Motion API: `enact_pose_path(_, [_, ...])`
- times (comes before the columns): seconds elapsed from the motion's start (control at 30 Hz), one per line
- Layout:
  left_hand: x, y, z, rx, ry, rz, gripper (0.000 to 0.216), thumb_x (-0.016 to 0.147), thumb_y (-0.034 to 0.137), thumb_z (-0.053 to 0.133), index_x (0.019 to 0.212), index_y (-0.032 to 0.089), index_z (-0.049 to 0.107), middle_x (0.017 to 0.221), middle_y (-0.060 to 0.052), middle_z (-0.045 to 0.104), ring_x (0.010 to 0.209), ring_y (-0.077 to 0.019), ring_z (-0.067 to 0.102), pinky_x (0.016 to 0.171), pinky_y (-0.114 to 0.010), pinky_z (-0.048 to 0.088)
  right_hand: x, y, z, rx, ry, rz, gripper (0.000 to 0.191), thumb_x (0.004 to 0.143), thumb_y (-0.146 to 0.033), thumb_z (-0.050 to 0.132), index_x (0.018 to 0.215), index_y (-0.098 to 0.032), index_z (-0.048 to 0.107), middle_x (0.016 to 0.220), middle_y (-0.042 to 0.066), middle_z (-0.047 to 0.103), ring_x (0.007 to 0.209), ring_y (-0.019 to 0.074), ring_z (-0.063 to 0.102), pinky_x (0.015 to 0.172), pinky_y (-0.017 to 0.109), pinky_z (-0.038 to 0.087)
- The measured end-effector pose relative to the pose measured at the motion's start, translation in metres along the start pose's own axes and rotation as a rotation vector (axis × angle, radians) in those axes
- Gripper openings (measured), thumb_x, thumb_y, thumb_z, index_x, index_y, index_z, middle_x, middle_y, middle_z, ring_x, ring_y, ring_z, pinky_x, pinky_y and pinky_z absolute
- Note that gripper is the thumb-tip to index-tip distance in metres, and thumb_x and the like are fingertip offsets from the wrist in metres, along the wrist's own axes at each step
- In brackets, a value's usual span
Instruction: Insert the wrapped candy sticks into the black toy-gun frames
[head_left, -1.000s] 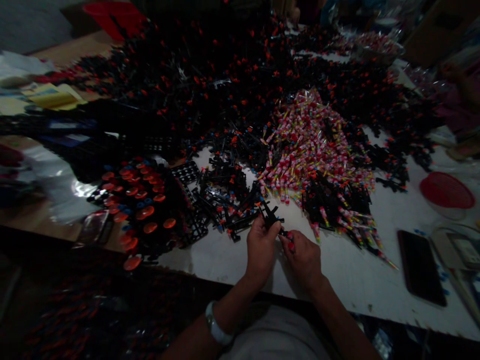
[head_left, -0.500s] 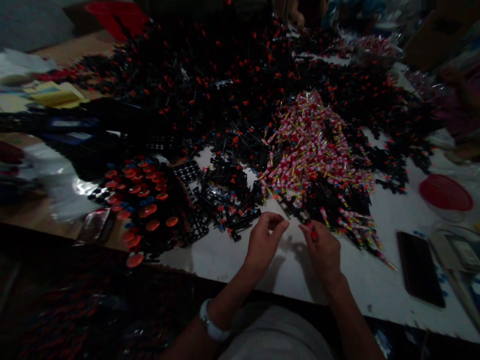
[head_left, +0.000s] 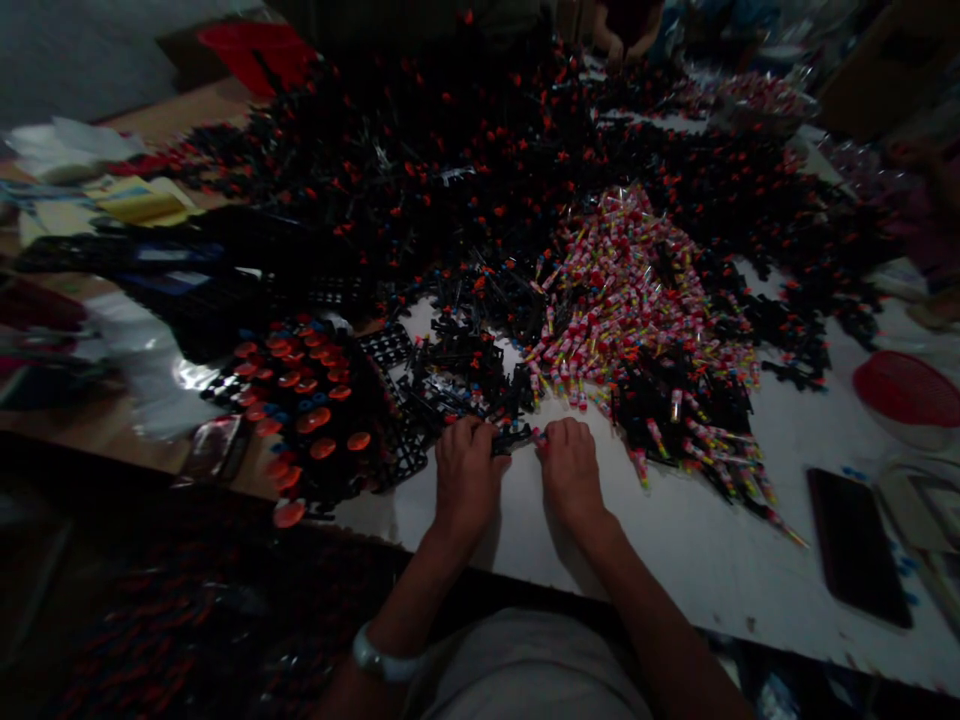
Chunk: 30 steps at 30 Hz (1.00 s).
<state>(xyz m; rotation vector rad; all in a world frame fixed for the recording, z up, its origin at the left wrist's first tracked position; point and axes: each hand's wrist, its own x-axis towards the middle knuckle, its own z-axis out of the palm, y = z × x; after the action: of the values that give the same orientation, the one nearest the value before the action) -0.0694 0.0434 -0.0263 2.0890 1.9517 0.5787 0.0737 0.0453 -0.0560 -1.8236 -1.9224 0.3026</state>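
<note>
My left hand (head_left: 466,478) is closed on a small black plastic toy gun (head_left: 513,439), whose end sticks out to the right. Facing it, my right hand (head_left: 571,468) pinches a small pink tube (head_left: 538,436), mostly hidden by the fingers. The toy gun's end and the tube are close together just above the white tabletop (head_left: 517,520); whether they touch I cannot tell. Beyond my hands rises a heap of pink-and-yellow tubes (head_left: 630,285). More black toy guns (head_left: 457,360) lie loose behind my left hand.
Black pieces with orange disc tops (head_left: 315,420) crowd the left, beside black baskets (head_left: 187,270). A phone (head_left: 859,545) and a red mesh basket (head_left: 907,388) are at right. A large dark heap (head_left: 450,150) covers the back, where another person's hands (head_left: 619,48) show.
Both hands have shifted left. My left hand now grips a black toy gun, where its fingers seemed bare before. My right hand, with a small red-pink piece, has turned palm down.
</note>
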Motion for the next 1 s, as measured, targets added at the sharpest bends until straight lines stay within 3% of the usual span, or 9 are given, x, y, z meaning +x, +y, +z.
enact_pose_path(0.17, [0.002, -0.003, -0.001, -0.136, -0.029, 0.108, 0.029, 0.073, 0.017, 0.067, 0.101, 0.021, 0.060, 0.112, -0.009, 0.054, 0.106, -0.0273, 0.048, 0.092, -0.043, 0.041, 0.004, 0.017, -0.023, 0.492, -0.122, 0.191, 0.022, 0.092, -0.034, 0.041, 0.103, -0.018, 0.050, 0.089, 0.005, 0.062, 0.073, 0.0167, 0.058, 0.069, 0.030, 0.045])
enact_pose_path(0.27, [0.000, 0.005, 0.003, -0.246, -0.008, 0.116, 0.029, 0.074, 0.015, 0.066, 0.101, 0.022, 0.061, 0.118, -0.009, 0.053, 0.113, -0.0272, 0.046, 0.097, -0.045, 0.037, 0.002, 0.015, -0.033, 0.710, -0.195, 0.294, 0.024, 0.087, -0.042, 0.049, 0.098, -0.020, 0.051, 0.073, -0.001, 0.059, 0.060, 0.0131, 0.054, 0.058, 0.025, 0.043])
enact_pose_path(0.4, [-0.005, 0.021, 0.005, -0.655, 0.158, -0.190, 0.057, 0.070, 0.028, 0.071, 0.122, 0.022, 0.048, 0.124, -0.011, 0.051, 0.112, -0.0235, 0.051, 0.095, -0.039, 0.041, -0.004, 0.005, -0.038, 1.131, -0.119, 0.432, 0.023, 0.088, -0.045, 0.047, 0.088, -0.022, 0.045, 0.062, -0.006, 0.053, 0.050, 0.0094, 0.048, 0.050, 0.022, 0.040])
enact_pose_path(0.47, [-0.007, 0.029, 0.004, -0.970, 0.007, -0.335, 0.054, 0.070, 0.035, 0.071, 0.118, 0.019, 0.051, 0.109, -0.008, 0.061, 0.096, -0.0199, 0.058, 0.085, -0.034, 0.045, -0.008, 0.001, -0.041, 1.253, -0.146, 0.405, 0.022, 0.088, -0.044, 0.048, 0.087, -0.022, 0.044, 0.062, -0.006, 0.054, 0.051, 0.0091, 0.049, 0.052, 0.022, 0.042])
enact_pose_path(0.53, [-0.007, 0.036, 0.003, -1.192, -0.202, -0.407, 0.032, 0.074, 0.040, 0.066, 0.094, 0.015, 0.062, 0.086, -0.004, 0.066, 0.081, -0.0167, 0.059, 0.077, -0.029, 0.046, -0.014, 0.001, -0.043, 1.228, -0.202, 0.378, 0.022, 0.087, -0.043, 0.052, 0.089, -0.022, 0.047, 0.062, -0.006, 0.055, 0.050, 0.0090, 0.049, 0.050, 0.021, 0.042])
enact_pose_path(0.57, [-0.007, 0.038, 0.002, -1.244, -0.248, -0.436, 0.028, 0.075, 0.041, 0.065, 0.082, 0.014, 0.064, 0.077, -0.003, 0.066, 0.075, -0.0152, 0.058, 0.074, -0.027, 0.045, -0.016, 0.002, -0.045, 1.164, -0.217, 0.371, 0.022, 0.086, -0.043, 0.053, 0.090, -0.022, 0.049, 0.064, -0.005, 0.057, 0.050, 0.0091, 0.050, 0.050, 0.021, 0.042])
enact_pose_path(0.63, [-0.006, 0.041, 0.000, -1.268, -0.218, -0.507, 0.028, 0.074, 0.041, 0.065, 0.071, 0.014, 0.065, 0.066, -0.001, 0.064, 0.067, -0.0126, 0.055, 0.067, -0.024, 0.043, -0.022, 0.007, -0.047, 0.978, -0.197, 0.342, 0.021, 0.086, -0.042, 0.053, 0.092, -0.022, 0.054, 0.074, -0.002, 0.061, 0.057, 0.0101, 0.054, 0.053, 0.022, 0.044])
enact_pose_path(0.8, [-0.004, 0.040, -0.001, -1.252, -0.212, -0.538, 0.025, 0.071, 0.039, 0.069, 0.071, 0.014, 0.065, 0.059, 0.001, 0.062, 0.059, -0.0106, 0.053, 0.062, -0.023, 0.041, -0.029, 0.025, -0.051, 0.652, -0.135, 0.100, 0.022, 0.089, -0.034, 0.050, 0.105, -0.022, 0.061, 0.098, 0.004, 0.065, 0.089, 0.0161, 0.060, 0.080, 0.028, 0.047])
enact_pose_path(1.0, [-0.004, 0.044, -0.005, -1.252, -0.232, -0.524, 0.023, 0.072, 0.036, 0.069, 0.071, 0.013, 0.066, 0.058, 0.002, 0.061, 0.059, -0.0103, 0.052, 0.061, -0.022, 0.042, -0.026, 0.028, -0.051, 0.603, -0.124, 0.025, 0.022, 0.092, -0.030, 0.048, 0.108, -0.022, 0.060, 0.102, 0.005, 0.065, 0.094, 0.0166, 0.061, 0.084, 0.029, 0.048])
